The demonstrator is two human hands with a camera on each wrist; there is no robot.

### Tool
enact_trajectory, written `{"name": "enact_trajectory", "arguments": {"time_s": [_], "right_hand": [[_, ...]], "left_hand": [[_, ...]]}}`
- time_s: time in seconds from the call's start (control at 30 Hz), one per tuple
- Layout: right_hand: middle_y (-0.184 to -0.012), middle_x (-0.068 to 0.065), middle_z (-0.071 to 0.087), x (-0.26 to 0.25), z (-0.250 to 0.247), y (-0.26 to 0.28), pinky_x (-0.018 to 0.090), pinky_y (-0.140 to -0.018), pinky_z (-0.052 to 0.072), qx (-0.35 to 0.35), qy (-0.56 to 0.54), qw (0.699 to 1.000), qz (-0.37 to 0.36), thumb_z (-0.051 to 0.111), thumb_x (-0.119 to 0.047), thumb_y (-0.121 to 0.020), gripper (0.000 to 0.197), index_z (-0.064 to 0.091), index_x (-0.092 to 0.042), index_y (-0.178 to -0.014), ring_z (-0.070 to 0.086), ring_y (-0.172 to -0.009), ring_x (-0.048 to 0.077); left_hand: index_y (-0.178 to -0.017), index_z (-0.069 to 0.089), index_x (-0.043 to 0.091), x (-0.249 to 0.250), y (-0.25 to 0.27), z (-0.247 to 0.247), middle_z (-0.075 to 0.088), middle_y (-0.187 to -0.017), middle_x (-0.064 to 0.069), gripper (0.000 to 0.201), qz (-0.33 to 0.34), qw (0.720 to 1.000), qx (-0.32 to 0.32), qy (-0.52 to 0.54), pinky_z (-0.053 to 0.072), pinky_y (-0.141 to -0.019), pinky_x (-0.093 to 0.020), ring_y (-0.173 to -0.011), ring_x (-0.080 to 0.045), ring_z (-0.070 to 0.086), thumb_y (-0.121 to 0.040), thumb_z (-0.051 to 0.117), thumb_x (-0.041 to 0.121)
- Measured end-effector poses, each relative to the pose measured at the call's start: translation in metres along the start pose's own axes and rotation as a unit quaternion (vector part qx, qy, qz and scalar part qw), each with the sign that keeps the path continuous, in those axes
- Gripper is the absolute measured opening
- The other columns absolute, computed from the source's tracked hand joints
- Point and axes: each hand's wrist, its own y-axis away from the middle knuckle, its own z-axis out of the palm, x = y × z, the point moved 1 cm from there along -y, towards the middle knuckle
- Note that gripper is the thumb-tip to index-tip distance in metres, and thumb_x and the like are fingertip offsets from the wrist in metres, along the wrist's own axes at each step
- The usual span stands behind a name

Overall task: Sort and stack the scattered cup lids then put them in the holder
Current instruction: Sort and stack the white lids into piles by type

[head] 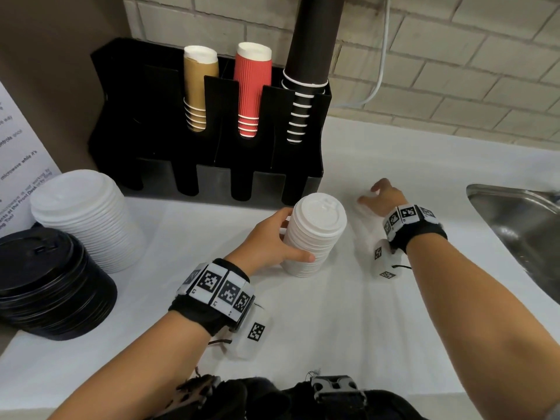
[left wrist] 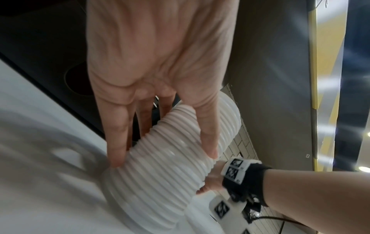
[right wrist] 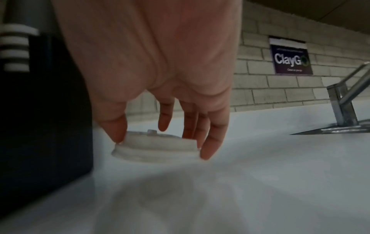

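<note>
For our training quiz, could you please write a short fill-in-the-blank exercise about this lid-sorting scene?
1. The stack of lids in the left hand is ____.
2. The right hand pinches a lid lying on the ____.
3. In the holder, the red cups stand between the gold cups and the ____ cups.
Missing words: white; counter; black.

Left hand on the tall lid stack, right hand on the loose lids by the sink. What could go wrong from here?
1. The tall stack of small white plastic lids leans slightly, and the left hand grips only its lower part, so the top lids could tip off.
2. The right hand pinches the short pile of white lids by the rim with its fingertips, so the bottom lid might slip free.
3. The steel sink is close on the right, so a dropped lid could slide in.
</note>
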Motion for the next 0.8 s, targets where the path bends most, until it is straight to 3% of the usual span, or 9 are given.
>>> {"name": "enact_trajectory", "arguments": {"time_s": [0.1,0.17,0.23,0.3,0.37,0.47,0.6,0.8], "right_hand": [[-0.118,0.012,0.058,-0.018,-0.019,0.024,0.036,-0.077,0.051,0.012,-0.187,0.981,-0.053,0.059,-0.041,-0.089,0.041,0.052,-0.016,-0.121,0.058,-0.099,0.027],[-0.11,0.0,0.062,-0.031,-0.025,0.05,0.027,-0.07,0.051,0.002,-0.287,0.952,-0.106,0.058,-0.039,-0.087,0.024,0.06,-0.027,-0.108,0.057,-0.092,0.015],[-0.093,-0.012,0.064,-0.041,-0.026,0.078,0.016,-0.063,0.046,-0.011,-0.331,0.93,-0.162,0.059,-0.042,-0.081,0.02,0.064,-0.033,-0.099,0.057,-0.078,0.002],[-0.087,-0.013,0.067,-0.047,-0.023,0.103,0.009,-0.062,0.043,-0.013,-0.342,0.914,-0.218,0.066,-0.041,-0.081,0.023,0.065,-0.034,-0.103,0.058,-0.074,-0.003],[-0.096,-0.009,0.07,-0.049,-0.019,0.12,0.009,-0.068,0.045,0.001,-0.333,0.909,-0.25,0.072,-0.037,-0.081,0.03,0.064,-0.033,-0.109,0.063,-0.087,-0.001],[-0.104,-0.008,0.068,-0.051,-0.015,0.134,0.008,-0.072,0.045,0.023,-0.288,0.916,-0.277,0.077,-0.033,-0.079,0.043,0.06,-0.029,-0.118,0.061,-0.099,0.0],[-0.104,-0.012,0.066,-0.054,-0.011,0.143,0.003,-0.071,0.039,0.026,-0.234,0.924,-0.303,0.08,-0.031,-0.074,0.053,0.057,-0.029,-0.121,0.059,-0.101,-0.001],[-0.112,-0.009,0.063,-0.055,-0.01,0.149,0.011,-0.079,0.038,0.016,-0.184,0.923,-0.339,0.082,-0.032,-0.07,0.063,0.052,-0.03,-0.126,0.056,-0.107,0.01]], "left_hand": [[-0.135,0.044,0.031,-0.001,-0.001,0.0,0.054,-0.126,0.009,0.084,0.003,1.0,0.001,-0.001,0.047,-0.102,-0.041,-0.116,-0.015,0.053,-0.066,0.09,0.02],[-0.134,0.044,0.032,-0.002,-0.002,0.001,0.054,-0.125,0.009,0.083,0.003,1.0,0.003,0.002,0.048,-0.102,-0.041,-0.116,-0.015,0.053,-0.066,0.09,0.02],[-0.136,0.044,0.03,-0.003,-0.002,0.001,0.054,-0.128,0.008,0.085,0.005,1.0,0.004,0.005,0.047,-0.103,-0.041,-0.117,-0.015,0.053,-0.065,0.09,0.02],[-0.139,0.044,0.029,-0.003,-0.002,0.001,0.054,-0.13,0.007,0.087,0.007,1.0,0.004,0.005,0.047,-0.103,-0.042,-0.118,-0.015,0.052,-0.065,0.09,0.021],[-0.139,0.044,0.027,-0.003,-0.002,0.002,0.054,-0.13,0.006,0.088,0.008,1.0,0.005,0.004,0.048,-0.102,-0.043,-0.118,-0.015,0.053,-0.065,0.09,0.022],[-0.137,0.046,0.026,-0.004,-0.003,0.002,0.057,-0.127,0.006,0.085,0.012,1.0,0.008,0.004,0.049,-0.1,-0.043,-0.116,-0.016,0.055,-0.064,0.09,0.021],[-0.138,0.045,0.028,-0.004,-0.003,0.003,0.056,-0.126,0.006,0.086,0.01,1.0,0.008,-0.001,0.05,-0.099,-0.043,-0.117,-0.017,0.055,-0.065,0.09,0.023],[-0.136,0.047,0.027,-0.003,-0.003,0.003,0.057,-0.125,0.005,0.083,0.012,1.0,0.01,-0.005,0.051,-0.096,-0.041,-0.116,-0.017,0.055,-0.065,0.09,0.022]]}}
